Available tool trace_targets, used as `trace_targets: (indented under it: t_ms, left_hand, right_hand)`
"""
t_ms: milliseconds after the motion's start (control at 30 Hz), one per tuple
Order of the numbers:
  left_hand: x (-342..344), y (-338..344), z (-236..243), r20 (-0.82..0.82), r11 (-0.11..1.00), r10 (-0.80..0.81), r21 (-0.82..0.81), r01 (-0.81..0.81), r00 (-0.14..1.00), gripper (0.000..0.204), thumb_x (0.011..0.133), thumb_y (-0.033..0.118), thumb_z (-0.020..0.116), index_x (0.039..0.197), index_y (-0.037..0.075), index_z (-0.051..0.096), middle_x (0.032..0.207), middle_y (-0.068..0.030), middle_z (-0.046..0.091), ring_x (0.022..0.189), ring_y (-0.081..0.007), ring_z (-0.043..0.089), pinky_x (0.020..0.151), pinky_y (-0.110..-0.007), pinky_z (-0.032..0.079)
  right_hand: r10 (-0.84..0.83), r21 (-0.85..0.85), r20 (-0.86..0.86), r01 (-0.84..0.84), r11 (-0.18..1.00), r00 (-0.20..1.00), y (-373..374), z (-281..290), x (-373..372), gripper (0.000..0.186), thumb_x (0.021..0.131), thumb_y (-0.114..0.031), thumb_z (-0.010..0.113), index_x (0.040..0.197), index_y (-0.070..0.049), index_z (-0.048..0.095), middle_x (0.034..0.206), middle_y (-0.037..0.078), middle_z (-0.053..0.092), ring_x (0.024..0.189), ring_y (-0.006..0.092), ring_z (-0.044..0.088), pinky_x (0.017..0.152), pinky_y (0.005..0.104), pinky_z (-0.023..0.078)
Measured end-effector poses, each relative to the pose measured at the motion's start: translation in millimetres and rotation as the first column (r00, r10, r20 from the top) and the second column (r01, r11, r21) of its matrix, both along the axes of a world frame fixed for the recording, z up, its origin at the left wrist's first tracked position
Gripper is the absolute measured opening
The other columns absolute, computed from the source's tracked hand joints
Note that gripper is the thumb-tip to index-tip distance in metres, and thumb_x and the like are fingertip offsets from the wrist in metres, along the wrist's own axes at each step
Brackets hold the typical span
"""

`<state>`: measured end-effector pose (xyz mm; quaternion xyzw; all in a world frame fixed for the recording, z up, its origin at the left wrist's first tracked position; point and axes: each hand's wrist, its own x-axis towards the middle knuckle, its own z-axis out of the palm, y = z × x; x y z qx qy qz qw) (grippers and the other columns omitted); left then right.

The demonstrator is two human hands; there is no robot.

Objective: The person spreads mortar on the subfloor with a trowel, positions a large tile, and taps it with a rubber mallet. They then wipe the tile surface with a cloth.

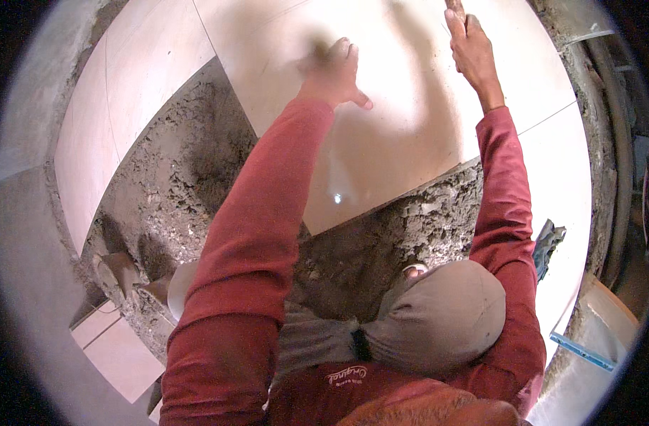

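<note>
A large cream floor tile (388,149) lies under both of my hands, its near edge bordering a rough grey-brown bed of mortar (381,241). My left hand (335,74) is over the tile with its thumb spread away from the fingers and nothing visible in it. Part of that hand is blurred, so whether it touches the surface is unclear. Farther right, my right hand (473,57) is wrapped around a brown wooden handle (454,6). The rest of that tool runs beyond the upper edge of the picture.
More tiles (136,78) curve along the left. Cut tile pieces (122,358) lie at the lower left. A crumpled dark scrap (548,248) is on the right-hand tiles, and a blue bar (582,351) lies at the lower right. My bent knee (445,312) is close to the mortar.
</note>
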<state>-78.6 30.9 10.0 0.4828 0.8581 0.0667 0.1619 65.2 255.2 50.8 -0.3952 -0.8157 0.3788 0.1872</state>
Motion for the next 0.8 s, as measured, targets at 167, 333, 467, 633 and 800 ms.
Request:
trace_targets:
  t_ms: [167,333,467,633,800]
  left_hand:
    - [-11,7,0,0.062,0.991,-0.011,-0.134,0.020,0.998,0.133,0.060,0.062,0.090,0.163,0.012,0.021,0.171,-0.0090,0.016,0.153,-0.0498,0.015,0.106,-0.085,0.026]
    - [-3,5,4,0.026,0.992,0.025,-0.120,-0.022,0.999,0.131,0.059,0.059,0.091,0.162,0.013,0.024,0.171,-0.0076,0.017,0.153,-0.0487,0.018,0.105,-0.086,0.027]
    - [3,1,8,-0.065,0.999,0.018,-0.043,-0.021,0.998,0.120,0.056,0.055,0.094,0.150,0.003,0.042,0.162,-0.0123,0.034,0.144,-0.0370,0.040,0.112,-0.061,0.041]
    - [-4,5,9,0.058,0.988,0.006,-0.157,0.003,0.998,0.132,0.058,0.058,0.092,0.162,0.013,0.024,0.171,-0.0072,0.017,0.153,-0.0473,0.018,0.106,-0.085,0.028]
    - [-4,6,4,0.007,0.991,0.013,-0.130,-0.012,1.000,0.133,0.058,0.059,0.092,0.163,0.013,0.022,0.171,-0.0071,0.017,0.153,-0.0469,0.019,0.106,-0.083,0.030]
  right_hand:
    - [0.048,0.328,0.153,-0.097,0.940,0.987,-6,-8,-29,0.066,0.105,-0.057,0.044,0.115,0.008,0.055,0.103,0.031,0.070,0.094,0.0449,0.070,0.082,0.0492,0.057]
    - [0.042,0.088,0.078,-0.048,0.995,0.996,7,-28,-25,0.068,0.105,-0.060,0.044,0.108,0.007,0.053,0.092,0.027,0.069,0.076,0.0369,0.071,0.069,0.0474,0.057]
    - [0.001,0.127,0.282,-0.038,0.991,0.959,14,-30,-15,0.061,0.106,-0.053,0.045,0.113,0.007,0.054,0.099,0.034,0.069,0.098,0.0465,0.071,0.084,0.0491,0.055]
    - [0.002,-0.024,0.094,0.000,1.000,0.996,9,-8,-6,0.065,0.104,-0.058,0.046,0.106,0.006,0.056,0.091,0.026,0.070,0.070,0.0329,0.072,0.062,0.0442,0.058]
    - [-0.030,0.222,0.015,0.026,0.975,0.999,-15,-15,-7,0.056,0.106,-0.055,0.046,0.107,0.000,0.056,0.081,0.016,0.068,0.069,0.0232,0.069,0.063,0.0397,0.058]
